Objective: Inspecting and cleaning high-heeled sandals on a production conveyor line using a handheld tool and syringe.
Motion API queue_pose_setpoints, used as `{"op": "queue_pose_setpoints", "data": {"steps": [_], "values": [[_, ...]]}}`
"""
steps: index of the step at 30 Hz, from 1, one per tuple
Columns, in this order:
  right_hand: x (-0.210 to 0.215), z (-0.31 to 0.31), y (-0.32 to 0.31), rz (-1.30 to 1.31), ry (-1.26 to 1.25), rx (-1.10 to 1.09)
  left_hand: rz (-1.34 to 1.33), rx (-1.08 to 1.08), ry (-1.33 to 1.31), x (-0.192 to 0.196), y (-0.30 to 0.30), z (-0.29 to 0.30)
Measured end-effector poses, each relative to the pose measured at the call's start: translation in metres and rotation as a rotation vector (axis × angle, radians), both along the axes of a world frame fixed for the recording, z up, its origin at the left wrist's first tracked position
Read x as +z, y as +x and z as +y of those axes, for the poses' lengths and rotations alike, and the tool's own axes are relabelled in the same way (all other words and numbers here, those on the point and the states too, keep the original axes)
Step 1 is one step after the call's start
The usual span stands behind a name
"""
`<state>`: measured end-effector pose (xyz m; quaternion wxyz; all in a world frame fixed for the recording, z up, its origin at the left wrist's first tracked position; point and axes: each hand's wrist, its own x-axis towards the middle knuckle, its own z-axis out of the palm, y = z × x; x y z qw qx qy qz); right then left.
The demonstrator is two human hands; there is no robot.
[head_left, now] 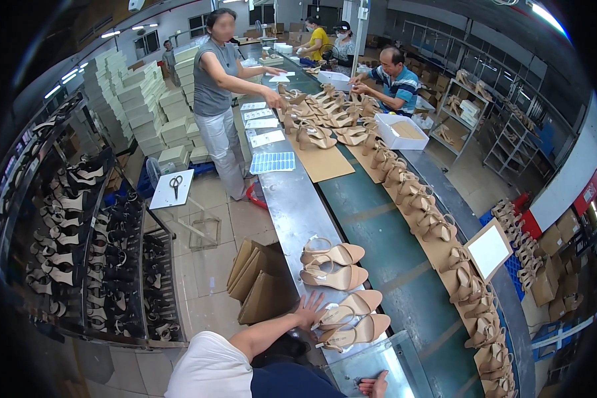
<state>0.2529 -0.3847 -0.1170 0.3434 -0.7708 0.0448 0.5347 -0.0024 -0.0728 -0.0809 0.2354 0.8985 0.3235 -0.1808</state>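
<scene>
My left hand (310,312) lies with fingers spread on the metal bench, its fingertips beside the nearer pair of beige high-heeled sandals (353,330). A second pair of beige sandals (336,276) sits just beyond. Both pairs lie with toes to the right and ankle straps to the left. At the lower edge my right hand (375,385) is partly in view, fingers stretched to the left over a clear greenish panel (361,363). Nothing shows in its grasp; a small dark part is by its fingertips.
A green conveyor belt (371,229) runs beside the metal bench (288,205). Along its right side stand rows of beige sandals (418,192). Cardboard sheets (265,285) lean at the bench's left. A shoe rack (79,232) stands left. Co-workers (222,99) are farther along.
</scene>
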Motion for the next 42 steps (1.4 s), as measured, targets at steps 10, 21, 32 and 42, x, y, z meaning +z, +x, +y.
{"op": "queue_pose_setpoints", "data": {"steps": [10, 21, 32, 42], "values": [[0.007, -0.006, -0.005, 0.023, -0.03, -0.038, -0.004, -0.011, 0.049, -0.011, 0.0, -0.007], [0.053, 0.02, -0.02, -0.042, 0.035, -0.009, -0.003, -0.028, 0.078, -0.015, -0.01, 0.002], [0.05, 0.014, -0.019, -0.083, 0.059, -0.036, -0.033, -0.064, 0.101, -0.021, -0.005, 0.002], [0.05, 0.011, -0.025, -0.132, 0.065, -0.105, -0.044, -0.067, 0.094, -0.016, -0.001, 0.001]]}}
